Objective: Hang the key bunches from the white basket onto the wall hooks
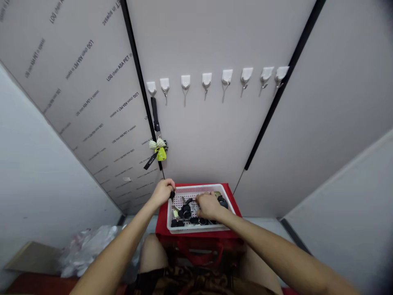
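Observation:
A white plastic basket (170,221) with slotted sides holds several keys with black heads (185,211) and metal rings. At its far left corner, my left hand (163,193) is closed, pinching a small black-headed key (172,194) over the rim. My right hand (209,205) reaches down into the basket's middle with fingers bent together. A dark curved strap or ring (190,200) lies by its fingertips; what they grip is hidden. More dark key fobs (222,201) lie to the right of this hand.
The basket rests on a red box (162,225) before my knees. Above it, a row of white adhesive hooks (206,78) runs along the grey wall panel. A black strap keychain with a yellow-green charm (160,154) hangs from the leftmost hook. Clear plastic bags (87,248) lie at lower left.

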